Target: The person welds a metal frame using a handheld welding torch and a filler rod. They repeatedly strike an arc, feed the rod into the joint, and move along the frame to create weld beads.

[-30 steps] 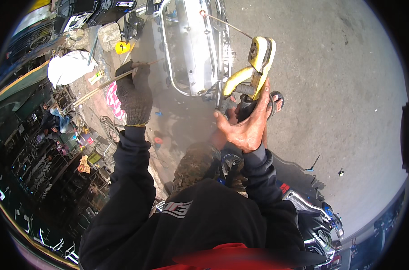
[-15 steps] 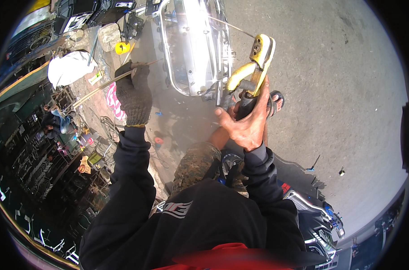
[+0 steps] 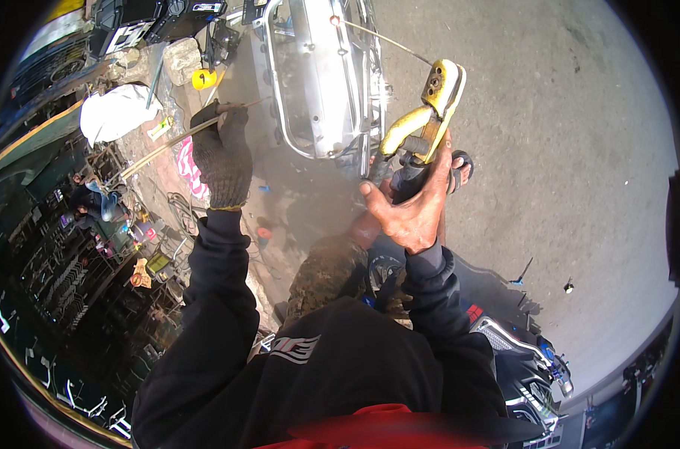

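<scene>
My right hand [image 3: 415,213], bare, is wrapped round the dark handle of a yellow welding electrode holder [image 3: 442,86]. A thin welding rod [image 3: 388,43] is clamped in its jaw and runs up and left, its tip glowing red over a shiny metal tube frame [image 3: 281,123] with a sheet panel. Whether the tip touches the metal I cannot tell. My left hand [image 3: 224,165], in a dark knit glove, is closed on several thin welding rods [image 3: 160,153], left of the frame and apart from it. Their right ends point toward the frame.
A white sack [image 3: 119,114], a yellow cup-like thing [image 3: 203,79] and a striped pink cloth [image 3: 188,168] lie to the left. Coiled cable [image 3: 181,213] lies near my left forearm. At lower right stands part of a motorcycle [image 3: 523,374]. My sandalled foot [image 3: 462,168] is beside the holder.
The electrode holder has shifted slightly right, with the rod. The strong glare on the frame's top has faded, and the rod's glowing tip now shows. My left hand has barely moved.
</scene>
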`<state>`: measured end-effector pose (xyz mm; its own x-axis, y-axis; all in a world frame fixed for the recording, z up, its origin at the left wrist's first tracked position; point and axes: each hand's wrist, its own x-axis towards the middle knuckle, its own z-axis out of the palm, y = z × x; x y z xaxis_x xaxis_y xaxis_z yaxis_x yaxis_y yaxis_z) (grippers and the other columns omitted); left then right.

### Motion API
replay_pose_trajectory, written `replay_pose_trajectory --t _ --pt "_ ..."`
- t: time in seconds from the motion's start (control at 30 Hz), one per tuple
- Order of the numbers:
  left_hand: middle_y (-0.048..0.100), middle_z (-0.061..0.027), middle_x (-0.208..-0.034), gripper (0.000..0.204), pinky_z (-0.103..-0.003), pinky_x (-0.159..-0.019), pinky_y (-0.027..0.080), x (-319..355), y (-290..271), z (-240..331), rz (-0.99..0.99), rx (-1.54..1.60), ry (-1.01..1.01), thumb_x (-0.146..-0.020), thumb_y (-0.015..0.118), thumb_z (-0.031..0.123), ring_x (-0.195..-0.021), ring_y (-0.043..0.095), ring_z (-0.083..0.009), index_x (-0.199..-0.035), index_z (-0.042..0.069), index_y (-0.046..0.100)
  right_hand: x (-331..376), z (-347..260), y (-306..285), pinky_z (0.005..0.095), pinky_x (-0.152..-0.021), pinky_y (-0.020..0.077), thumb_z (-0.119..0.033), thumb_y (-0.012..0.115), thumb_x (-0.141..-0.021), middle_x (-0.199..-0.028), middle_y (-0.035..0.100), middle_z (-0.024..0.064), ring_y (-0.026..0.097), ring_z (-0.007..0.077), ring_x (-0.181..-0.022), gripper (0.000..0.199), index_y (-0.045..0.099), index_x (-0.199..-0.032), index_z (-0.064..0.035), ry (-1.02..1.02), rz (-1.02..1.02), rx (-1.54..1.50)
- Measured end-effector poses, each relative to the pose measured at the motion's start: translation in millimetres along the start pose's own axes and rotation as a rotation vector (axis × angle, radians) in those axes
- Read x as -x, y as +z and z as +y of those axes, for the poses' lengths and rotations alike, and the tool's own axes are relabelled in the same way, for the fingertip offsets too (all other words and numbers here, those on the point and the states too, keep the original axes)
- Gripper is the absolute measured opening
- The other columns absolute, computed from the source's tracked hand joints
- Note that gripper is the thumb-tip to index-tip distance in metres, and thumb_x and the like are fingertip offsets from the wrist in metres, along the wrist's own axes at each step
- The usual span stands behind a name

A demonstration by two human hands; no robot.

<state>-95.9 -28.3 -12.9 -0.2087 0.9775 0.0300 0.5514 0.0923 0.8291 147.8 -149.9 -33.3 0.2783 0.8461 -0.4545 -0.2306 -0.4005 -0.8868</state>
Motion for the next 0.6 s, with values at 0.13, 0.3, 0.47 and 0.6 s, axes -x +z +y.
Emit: replay_pose_trajectory --t 0.13,0.3,0.47,0.6 --pt "0.068 -0.0095 -0.099 0.019 -0.033 -0.086 0.052 0.2 -0.8 -3.0 -0.003 -0.035 0.005 -0.096 0.071 0.008 -0.093 0.065 -0.0173 -0.111 0.001 0.062 1.2 -3.7 -0.8 0.0332 -0.081 0.0541 -0.015 0.089 -0.065 -0.130 0.055 0.0178 0.059 0.0208 -0.100 0.128 0.008 -0.163 0.0033 0.081 -0.005 0.048" --pt "0.068 -0.0095 -0.099 0.020 -0.033 -0.086 0.052 -0.2 -1.1 -5.2 0.013 -0.028 -0.009 -0.096 0.071 0.009 -0.092 0.065 -0.0174 -0.111 0.000 0.062 -1.8 -5.0 2.9 0.0327 -0.074 0.0543 -0.017 0.088 -0.066 -0.127 0.058 0.0175 0.060 0.0198 -0.089 0.127 0.009 -0.163 0.0032 0.014 0.006 0.083" --pt "0.068 -0.0097 -0.099 0.021 -0.033 -0.086 0.052 0.5 -0.7 -3.0 0.008 -0.027 -0.009 -0.096 0.072 0.010 -0.093 0.065 -0.0175 -0.111 0.000 0.062 -0.4 -7.0 0.9 0.0333 -0.073 0.0551 -0.017 0.088 -0.066 -0.130 0.057 0.0200 0.061 0.0213 -0.090 0.127 0.009 -0.163 0.0032 0.104 -0.010 0.088" --pt "0.068 -0.0101 -0.099 0.021 -0.033 -0.086 0.053 0.3 0.3 -2.0 0.015 -0.028 -0.006 -0.096 0.071 0.010 -0.093 0.065 -0.0178 -0.111 -0.001 0.062 -2.6 -5.2 2.6 0.0334 -0.073 0.0553 -0.017 0.088 -0.066 -0.130 0.057 0.0206 0.061 0.0214 -0.088 0.128 0.008 -0.163 0.0029 0.044 0.002 0.094"
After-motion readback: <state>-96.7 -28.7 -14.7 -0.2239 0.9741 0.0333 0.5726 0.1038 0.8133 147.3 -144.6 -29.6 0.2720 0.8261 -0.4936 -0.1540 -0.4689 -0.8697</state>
